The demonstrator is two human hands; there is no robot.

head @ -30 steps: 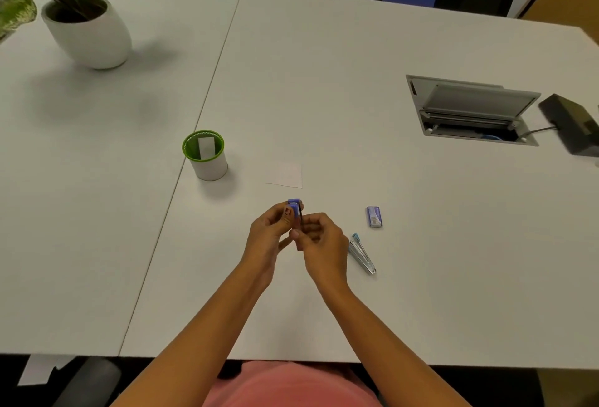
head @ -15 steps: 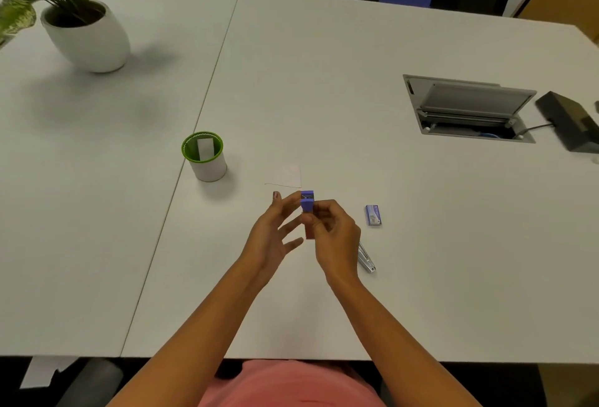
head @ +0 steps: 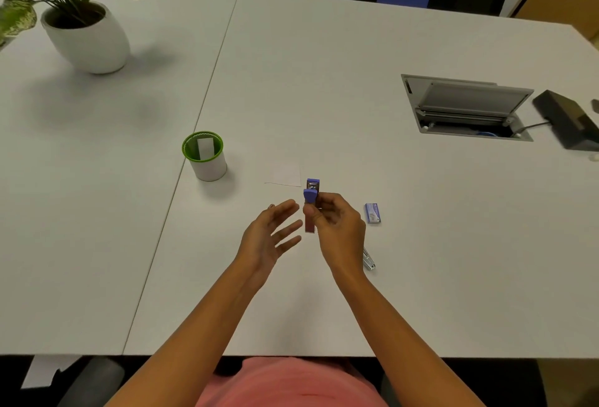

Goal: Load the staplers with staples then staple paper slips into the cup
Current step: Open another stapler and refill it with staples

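Above the table [head: 356,309], right hand [head: 337,221] fingers pinching purple stapler [head: 311,199], left hand [head: 269,238] fingers spread beside it

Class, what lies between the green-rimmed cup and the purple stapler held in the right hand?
In the head view, a white paper slip lies flat between the cup and the stapler gripped by the right hand.

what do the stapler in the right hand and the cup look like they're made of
The stapler in the right hand looks like matte purple plastic, with a shiny metal part showing at its far end. The cup has a smooth white wall, probably plastic or coated paper, and a green rim that looks plastic.
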